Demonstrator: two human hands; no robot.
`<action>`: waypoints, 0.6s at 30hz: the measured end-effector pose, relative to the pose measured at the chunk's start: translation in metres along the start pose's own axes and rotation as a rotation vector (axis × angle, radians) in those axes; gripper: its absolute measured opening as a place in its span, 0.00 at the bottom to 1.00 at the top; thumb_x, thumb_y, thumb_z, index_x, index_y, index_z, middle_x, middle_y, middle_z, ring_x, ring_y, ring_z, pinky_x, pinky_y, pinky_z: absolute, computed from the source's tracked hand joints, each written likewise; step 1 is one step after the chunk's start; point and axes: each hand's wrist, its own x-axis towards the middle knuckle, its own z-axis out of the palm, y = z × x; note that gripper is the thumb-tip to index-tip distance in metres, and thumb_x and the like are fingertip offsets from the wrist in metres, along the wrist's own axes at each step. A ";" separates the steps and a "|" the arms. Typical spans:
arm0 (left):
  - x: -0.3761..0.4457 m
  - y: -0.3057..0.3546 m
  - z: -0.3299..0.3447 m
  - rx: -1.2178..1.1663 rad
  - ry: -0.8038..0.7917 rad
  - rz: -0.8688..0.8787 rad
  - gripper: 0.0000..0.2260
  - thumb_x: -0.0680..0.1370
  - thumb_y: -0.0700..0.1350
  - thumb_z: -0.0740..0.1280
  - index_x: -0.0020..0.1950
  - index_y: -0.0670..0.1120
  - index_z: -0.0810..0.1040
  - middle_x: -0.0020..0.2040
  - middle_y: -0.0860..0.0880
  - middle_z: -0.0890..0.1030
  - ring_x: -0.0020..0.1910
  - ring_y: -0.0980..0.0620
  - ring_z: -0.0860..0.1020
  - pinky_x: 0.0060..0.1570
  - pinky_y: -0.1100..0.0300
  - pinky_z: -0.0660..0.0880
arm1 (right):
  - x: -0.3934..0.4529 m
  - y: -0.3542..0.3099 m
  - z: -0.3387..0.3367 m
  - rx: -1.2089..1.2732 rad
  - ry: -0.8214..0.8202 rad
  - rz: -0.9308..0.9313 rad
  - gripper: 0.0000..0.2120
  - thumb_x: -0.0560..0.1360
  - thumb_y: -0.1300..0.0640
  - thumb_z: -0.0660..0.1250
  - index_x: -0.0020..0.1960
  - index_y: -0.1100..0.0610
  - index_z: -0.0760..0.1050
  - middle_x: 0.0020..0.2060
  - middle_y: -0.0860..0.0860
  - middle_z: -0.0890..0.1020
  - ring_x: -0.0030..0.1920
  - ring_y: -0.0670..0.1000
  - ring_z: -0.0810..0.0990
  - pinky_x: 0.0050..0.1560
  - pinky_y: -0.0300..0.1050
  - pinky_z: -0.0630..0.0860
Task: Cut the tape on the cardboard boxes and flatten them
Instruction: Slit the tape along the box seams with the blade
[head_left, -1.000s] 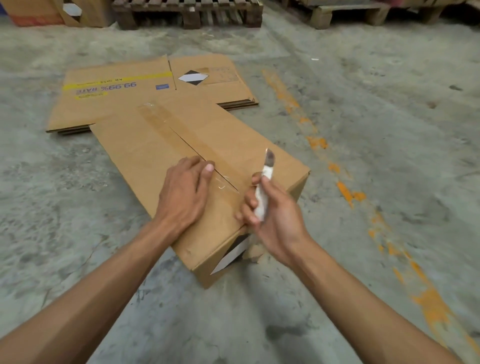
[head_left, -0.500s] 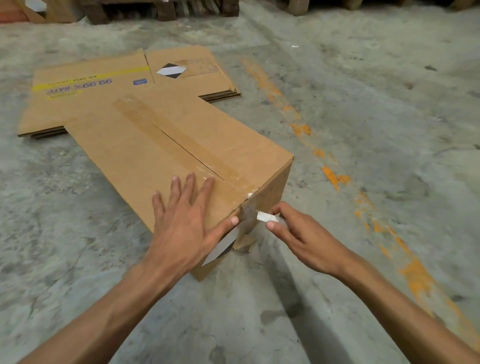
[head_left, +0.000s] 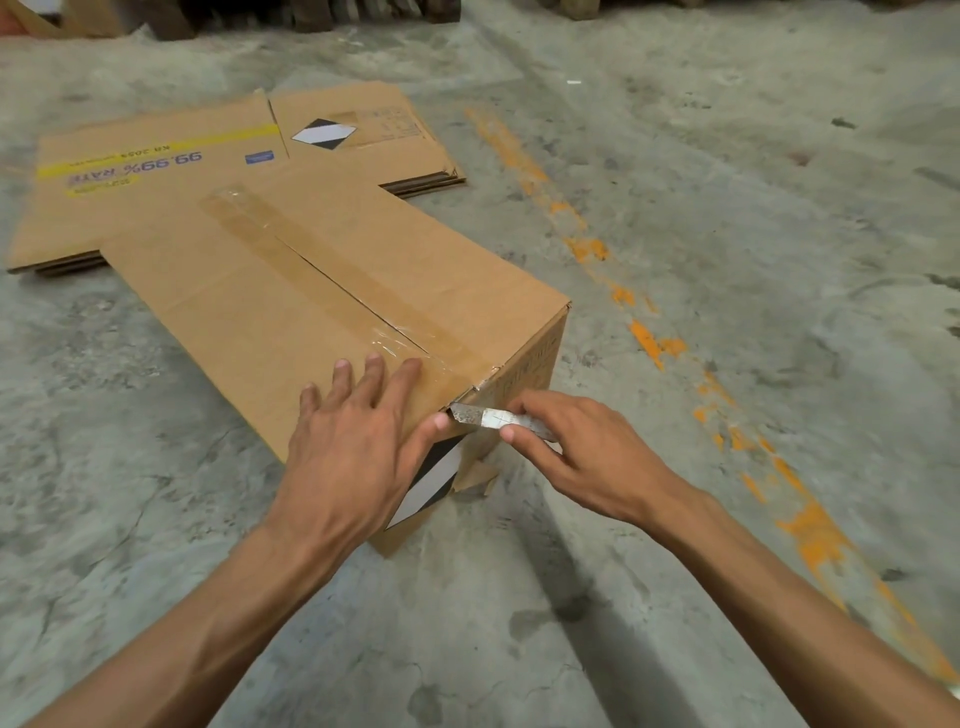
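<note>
A brown cardboard box (head_left: 249, 306) stands on the concrete floor, its top seam covered by a strip of clear tape (head_left: 332, 286). My left hand (head_left: 358, 447) lies flat on the near end of the top, fingers spread, thumb over the edge. My right hand (head_left: 582, 457) grips a small white utility knife (head_left: 493, 418), held level. The blade tip touches the tape on the box's near end face, just under the top edge. A black and white diamond label (head_left: 434, 480) shows on that end face below my left thumb.
A stack of flattened cardboard boxes (head_left: 156, 156) lies on the floor behind the box. An orange painted line (head_left: 644, 338) runs along the floor to the right. Wooden pallets (head_left: 322, 10) sit at the far edge.
My right hand has swung the knife down from upright above the box to level at the near end face. My left hand slid to the near edge and spread flat.
</note>
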 end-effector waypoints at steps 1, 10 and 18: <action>0.000 0.001 0.000 0.004 -0.001 0.005 0.32 0.80 0.66 0.43 0.76 0.48 0.64 0.74 0.39 0.69 0.72 0.34 0.66 0.66 0.35 0.67 | 0.000 0.002 0.000 0.006 0.005 -0.001 0.12 0.82 0.42 0.54 0.50 0.47 0.71 0.37 0.42 0.73 0.36 0.45 0.72 0.35 0.45 0.72; 0.002 0.004 -0.002 0.034 0.006 0.010 0.28 0.82 0.62 0.46 0.73 0.48 0.67 0.71 0.37 0.72 0.69 0.32 0.70 0.64 0.36 0.70 | 0.002 0.005 0.002 0.044 0.003 0.016 0.13 0.81 0.41 0.54 0.48 0.46 0.72 0.35 0.43 0.75 0.35 0.45 0.73 0.35 0.45 0.72; -0.001 0.005 -0.003 0.039 -0.004 0.005 0.26 0.82 0.60 0.46 0.71 0.47 0.69 0.69 0.37 0.74 0.67 0.32 0.72 0.62 0.36 0.72 | 0.006 0.017 0.001 -0.019 0.040 0.068 0.12 0.81 0.42 0.54 0.46 0.46 0.70 0.34 0.44 0.74 0.33 0.45 0.72 0.32 0.42 0.64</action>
